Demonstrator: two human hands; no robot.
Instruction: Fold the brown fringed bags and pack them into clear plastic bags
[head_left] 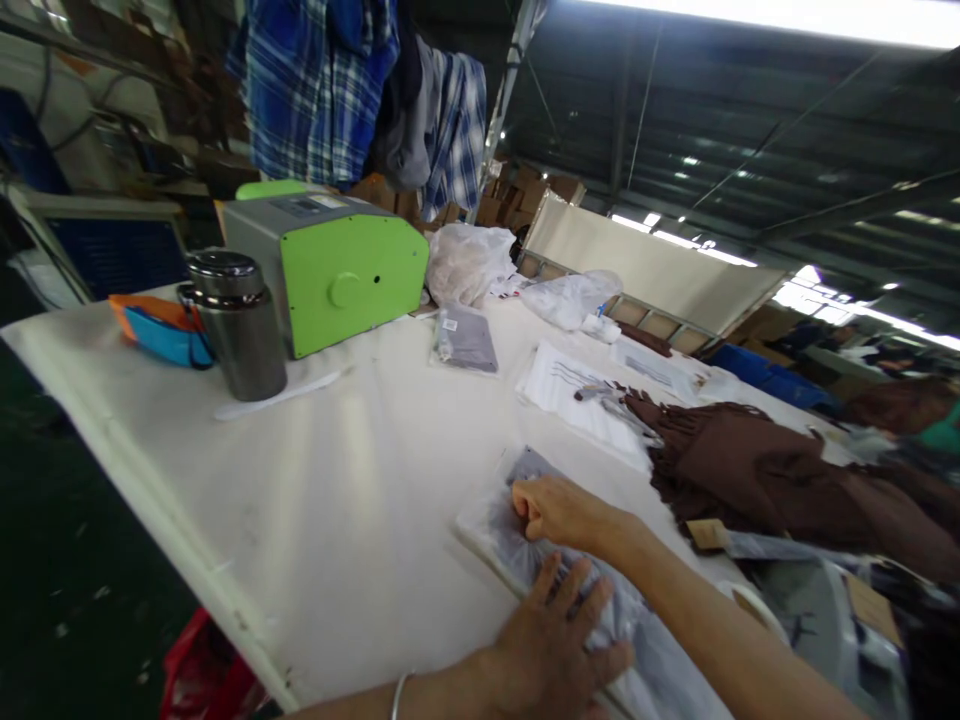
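Observation:
A grey folded item in a clear plastic bag (637,610) lies on the white table in front of me. My left hand (559,635), with a bracelet at its wrist, rests on the bag with its fingers spread. Just beyond it, my right hand (551,508) is closed, its curled fingers gripping the plastic near the far end of the bag. Part of the bag is hidden beneath both hands and the right forearm.
On the white table (360,540) stand a green-sided machine (352,280) and a dark metal flask (244,335). Farther along lies another bagged grey item (465,340). Brown fringed cloth (765,470), printed sheets (570,385) and a tape dispenser (810,610) occupy the right side.

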